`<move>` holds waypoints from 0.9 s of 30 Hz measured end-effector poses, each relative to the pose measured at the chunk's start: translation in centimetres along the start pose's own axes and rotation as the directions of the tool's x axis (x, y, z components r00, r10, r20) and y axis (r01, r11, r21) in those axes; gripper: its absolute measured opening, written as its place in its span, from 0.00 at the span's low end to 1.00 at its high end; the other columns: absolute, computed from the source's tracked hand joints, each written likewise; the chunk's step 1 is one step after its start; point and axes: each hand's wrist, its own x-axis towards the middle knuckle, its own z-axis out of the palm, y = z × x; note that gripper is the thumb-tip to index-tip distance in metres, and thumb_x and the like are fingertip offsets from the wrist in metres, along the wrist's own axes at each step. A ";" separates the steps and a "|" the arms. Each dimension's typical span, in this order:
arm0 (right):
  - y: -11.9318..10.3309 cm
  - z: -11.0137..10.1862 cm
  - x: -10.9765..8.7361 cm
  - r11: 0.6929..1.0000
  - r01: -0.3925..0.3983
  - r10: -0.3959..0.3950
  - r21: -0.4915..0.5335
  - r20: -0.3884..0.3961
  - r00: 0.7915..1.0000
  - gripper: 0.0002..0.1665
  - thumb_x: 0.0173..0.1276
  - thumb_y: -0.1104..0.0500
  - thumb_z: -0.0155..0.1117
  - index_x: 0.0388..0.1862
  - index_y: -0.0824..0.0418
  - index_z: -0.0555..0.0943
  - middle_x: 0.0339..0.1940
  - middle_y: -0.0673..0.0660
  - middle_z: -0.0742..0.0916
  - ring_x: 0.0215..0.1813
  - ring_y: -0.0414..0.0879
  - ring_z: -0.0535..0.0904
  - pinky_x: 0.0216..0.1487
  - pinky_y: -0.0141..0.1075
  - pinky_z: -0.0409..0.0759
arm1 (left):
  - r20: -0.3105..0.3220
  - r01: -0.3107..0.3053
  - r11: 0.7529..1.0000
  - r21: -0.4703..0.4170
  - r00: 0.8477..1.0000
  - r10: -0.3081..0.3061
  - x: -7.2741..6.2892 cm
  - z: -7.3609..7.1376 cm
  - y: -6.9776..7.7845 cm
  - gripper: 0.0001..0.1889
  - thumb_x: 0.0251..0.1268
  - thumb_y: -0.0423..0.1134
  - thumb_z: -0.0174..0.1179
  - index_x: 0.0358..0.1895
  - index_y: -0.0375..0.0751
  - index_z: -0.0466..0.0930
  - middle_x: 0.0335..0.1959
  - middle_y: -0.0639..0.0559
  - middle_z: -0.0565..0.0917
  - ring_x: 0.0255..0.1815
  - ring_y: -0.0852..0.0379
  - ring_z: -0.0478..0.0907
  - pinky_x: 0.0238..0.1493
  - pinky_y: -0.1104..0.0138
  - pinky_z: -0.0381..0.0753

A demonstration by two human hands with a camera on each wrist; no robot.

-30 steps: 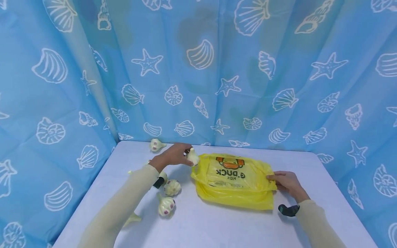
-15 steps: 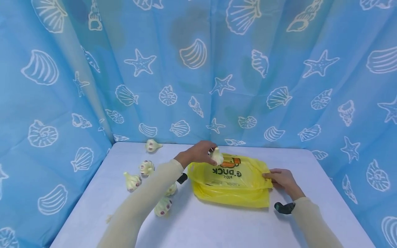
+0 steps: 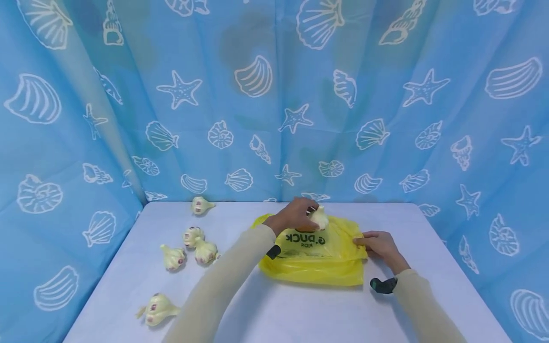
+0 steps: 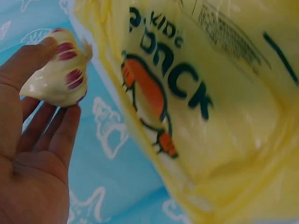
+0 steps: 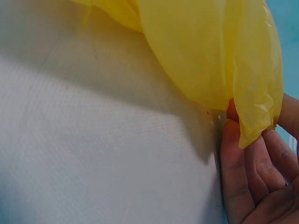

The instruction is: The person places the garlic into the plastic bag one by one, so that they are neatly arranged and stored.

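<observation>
The left hand (image 3: 296,215) pinches a pale, purple-streaked, rounded garlic bulb (image 3: 320,218) by the far side of a yellow printed plastic bag (image 3: 315,270); the right hand (image 3: 381,245) pinches the bag's right edge. A fingertip-only hold could let the bulb slip.

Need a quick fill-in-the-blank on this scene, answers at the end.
1. The bulb in the left hand is a bulb of ____.
2. The right hand pinches the bag, whose color is ____.
3. The large print on the bag spells G.____.
4. The curtain behind the table is ____ with white sea-life outlines.

Missing words: garlic; yellow; DUCK; blue.
</observation>
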 end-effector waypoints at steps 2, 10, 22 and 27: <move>-0.1 0.2 0.1 1.000 0.003 -0.003 0.003 -0.002 1.000 0.38 0.59 0.47 0.74 0.60 0.70 0.75 0.52 0.65 0.82 0.39 0.50 0.79 0.42 0.32 0.82 | -0.016 -0.010 1.000 -0.010 1.000 0.010 0.2 0.8 -0.3 0.30 0.58 0.43 0.71 0.63 0.37 0.74 0.57 0.44 0.75 0.57 0.53 0.77 0.52 0.72 0.77; -0.1 0.4 0.3 1.000 -0.003 0.003 -0.001 -0.014 1.000 0.33 0.58 0.49 0.75 0.56 0.68 0.78 0.51 0.64 0.83 0.40 0.52 0.79 0.43 0.33 0.82 | -0.034 -0.056 0.998 0.000 0.998 0.056 1.1 2.8 -0.6 0.27 0.57 0.42 0.71 0.60 0.38 0.77 0.51 0.48 0.77 0.50 0.55 0.75 0.47 0.72 0.77; 0.2 -0.5 -0.1 1.000 -0.030 0.030 0.004 -0.032 0.999 0.35 0.58 0.48 0.75 0.57 0.68 0.78 0.52 0.64 0.82 0.42 0.52 0.79 0.49 0.37 0.81 | -0.074 -0.039 0.999 -0.035 0.997 0.036 3.4 4.8 0.3 0.29 0.56 0.44 0.72 0.60 0.37 0.77 0.52 0.49 0.79 0.51 0.55 0.75 0.45 0.72 0.77; 0.0 -0.3 0.1 0.999 -0.033 0.033 -0.006 -0.027 0.999 0.35 0.57 0.46 0.75 0.57 0.65 0.78 0.52 0.63 0.82 0.42 0.52 0.79 0.48 0.35 0.81 | -0.064 -0.003 1.000 -0.013 0.998 0.002 3.5 5.3 0.7 0.28 0.56 0.43 0.72 0.60 0.38 0.77 0.50 0.50 0.79 0.46 0.58 0.74 0.43 0.71 0.76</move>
